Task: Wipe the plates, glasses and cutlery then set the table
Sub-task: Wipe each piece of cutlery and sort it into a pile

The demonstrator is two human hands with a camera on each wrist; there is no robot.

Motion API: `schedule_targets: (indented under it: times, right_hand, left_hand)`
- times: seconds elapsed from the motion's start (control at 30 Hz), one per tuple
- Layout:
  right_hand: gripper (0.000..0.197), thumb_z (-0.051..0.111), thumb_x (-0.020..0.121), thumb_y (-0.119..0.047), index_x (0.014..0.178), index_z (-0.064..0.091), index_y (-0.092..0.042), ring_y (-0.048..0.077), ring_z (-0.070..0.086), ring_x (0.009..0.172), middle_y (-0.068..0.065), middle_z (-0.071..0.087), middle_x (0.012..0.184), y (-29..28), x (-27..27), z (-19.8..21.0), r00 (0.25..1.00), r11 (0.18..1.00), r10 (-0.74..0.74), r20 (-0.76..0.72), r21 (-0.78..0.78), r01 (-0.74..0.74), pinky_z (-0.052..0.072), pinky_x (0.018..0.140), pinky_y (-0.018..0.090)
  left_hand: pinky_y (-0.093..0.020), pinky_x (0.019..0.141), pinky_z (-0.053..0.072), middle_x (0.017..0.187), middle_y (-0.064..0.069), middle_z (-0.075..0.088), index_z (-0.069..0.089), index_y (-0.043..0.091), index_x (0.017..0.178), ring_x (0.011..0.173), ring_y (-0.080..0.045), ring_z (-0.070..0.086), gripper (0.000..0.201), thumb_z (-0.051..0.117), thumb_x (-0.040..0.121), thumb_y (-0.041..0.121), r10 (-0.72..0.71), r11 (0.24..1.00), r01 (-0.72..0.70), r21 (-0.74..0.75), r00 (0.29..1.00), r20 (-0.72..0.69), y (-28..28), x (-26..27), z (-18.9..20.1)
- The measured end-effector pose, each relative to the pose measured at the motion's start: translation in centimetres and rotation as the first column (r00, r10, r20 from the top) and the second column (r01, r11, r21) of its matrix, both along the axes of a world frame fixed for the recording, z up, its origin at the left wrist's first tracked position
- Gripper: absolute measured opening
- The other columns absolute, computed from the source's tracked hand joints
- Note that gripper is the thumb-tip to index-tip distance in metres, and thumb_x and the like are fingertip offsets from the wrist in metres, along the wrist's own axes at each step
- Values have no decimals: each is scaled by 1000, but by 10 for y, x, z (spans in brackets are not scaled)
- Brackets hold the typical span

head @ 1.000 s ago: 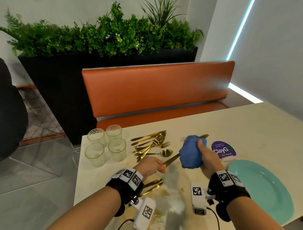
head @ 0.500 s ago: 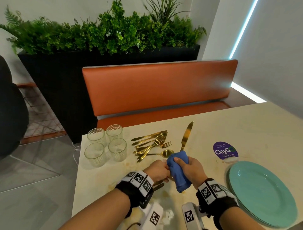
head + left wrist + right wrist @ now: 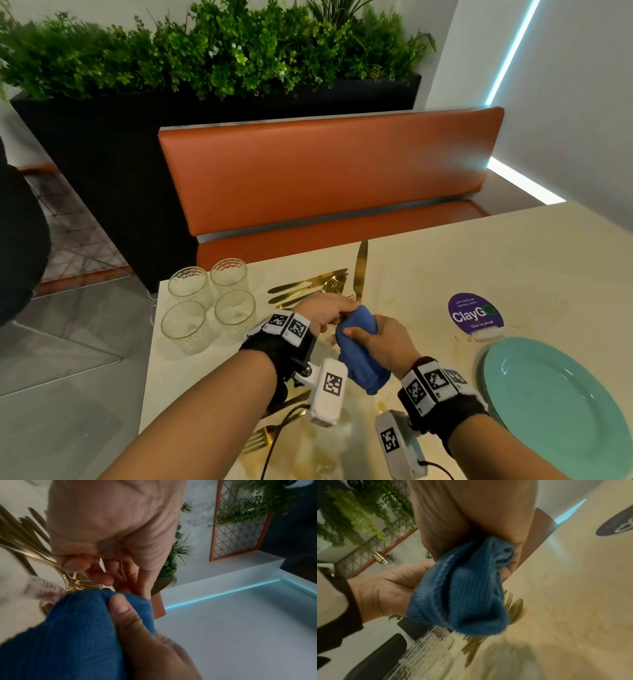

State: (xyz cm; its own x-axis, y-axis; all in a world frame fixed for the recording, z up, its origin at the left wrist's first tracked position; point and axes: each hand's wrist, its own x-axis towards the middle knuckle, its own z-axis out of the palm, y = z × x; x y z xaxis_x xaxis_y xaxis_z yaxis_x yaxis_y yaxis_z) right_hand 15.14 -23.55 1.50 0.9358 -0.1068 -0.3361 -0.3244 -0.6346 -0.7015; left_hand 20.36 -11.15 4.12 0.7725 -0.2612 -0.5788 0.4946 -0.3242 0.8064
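A gold knife [image 3: 360, 269] stands blade up over the cream table [image 3: 445, 267]. My left hand [image 3: 325, 310] grips its handle. My right hand [image 3: 375, 337] grips a blue cloth [image 3: 358, 353] bunched round the knife's lower part, right against the left hand. In the left wrist view the cloth [image 3: 77, 622] sits under the left fingers [image 3: 101, 577], with the blade tip [image 3: 161, 586] showing past them. In the right wrist view the cloth [image 3: 462, 595] hangs from the right hand. Several gold forks, knives and spoons [image 3: 308, 286] lie behind the hands.
Several clear glasses [image 3: 209, 301] stand at the table's left. A teal plate [image 3: 561, 407] lies at the right front, behind it a purple ClayGo sign [image 3: 474, 313]. A gold fork [image 3: 262, 440] and another gold piece lie under my left forearm. An orange bench [image 3: 325, 171] faces the table.
The knife has swung from lying low and slanted to standing blade up. The right hand slid the cloth down from the blade to the part by the left hand.
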Motion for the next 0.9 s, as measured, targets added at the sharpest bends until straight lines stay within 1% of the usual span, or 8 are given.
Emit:
schedule_targets:
  times: [0.1, 0.2, 0.33, 0.4, 0.47, 0.53, 0.63, 0.9]
  right_hand:
    - [34, 63, 83, -44, 94, 61, -11, 19, 56, 77, 11, 67, 94, -3, 13, 0, 998, 999, 52, -26, -15, -52, 45, 70, 26]
    - [42, 63, 82, -45, 100, 62, -7, 19, 55, 80, 12, 67, 100, -5, 27, -5, 986, 985, 141, -84, -91, -148, 47, 75, 31]
    - [42, 64, 80, -47, 100, 63, -10, 16, 54, 78, 8, 66, 95, -20, 39, -14, 972, 971, 189, -140, -123, -206, 41, 70, 25]
    - [39, 64, 81, -46, 97, 63, -10, 18, 54, 77, 9, 66, 93, -33, 45, -18, 982, 979, 134, -135, -136, -153, 40, 69, 24]
    - [33, 64, 82, -45, 90, 61, -14, 18, 54, 74, 5, 63, 85, -48, 51, -21, 990, 986, 75, -120, -139, -91, 39, 66, 24]
    - [31, 65, 81, -46, 85, 61, -15, 19, 55, 71, 2, 62, 77, -62, 58, -25, 994, 991, 19, -104, -127, -32, 40, 63, 23]
    - [28, 66, 80, -45, 77, 59, -18, 15, 56, 65, -3, 60, 69, -81, 67, -30, 995, 992, -38, -89, -122, 27, 38, 53, 19]
    - [22, 67, 82, -35, 66, 54, -27, 5, 56, 63, -9, 60, 65, -92, 61, -35, 987, 990, -143, -67, -8, 143, 38, 52, 16]
  left_hand:
    - [-23, 59, 39, 75, 1, 58, 65, 11, 87, 66, -10, 48, 12, 57, 92, 19, 96, 994, -94, -51, 995, 22, -10, 12, -8]
    - [-18, 52, 38, 68, 0, 52, 59, 13, 73, 60, -10, 44, 24, 52, 95, 19, 172, 985, -172, -12, 982, 79, -14, 34, -17]
    - [-25, 67, 43, 97, -8, 61, 65, 5, 107, 87, -21, 57, 28, 46, 98, 23, 90, 953, -150, 264, 970, 225, 3, 89, -22]
    - [-33, 85, 46, 109, -10, 65, 65, 4, 110, 101, -28, 59, 34, 46, 97, 29, -87, 842, -61, 536, 965, 247, 15, 117, -34]
    - [-37, 90, 46, 112, -10, 66, 66, 8, 109, 103, -29, 59, 34, 46, 96, 33, -281, 637, 36, 770, 941, 188, 22, 138, -53]
    - [-36, 90, 42, 114, -9, 64, 64, 12, 110, 106, -28, 57, 30, 43, 97, 28, -432, 438, 113, 892, 896, 99, 25, 152, -70]
    - [-36, 90, 39, 114, -7, 64, 64, 15, 108, 107, -26, 55, 26, 41, 97, 22, -548, 267, 137, 954, 836, 33, 27, 165, -91]
    - [-36, 89, 39, 109, -5, 66, 62, 18, 111, 106, -25, 53, 27, 45, 97, 32, -599, 299, 10, 954, 781, 180, 30, 154, -117]
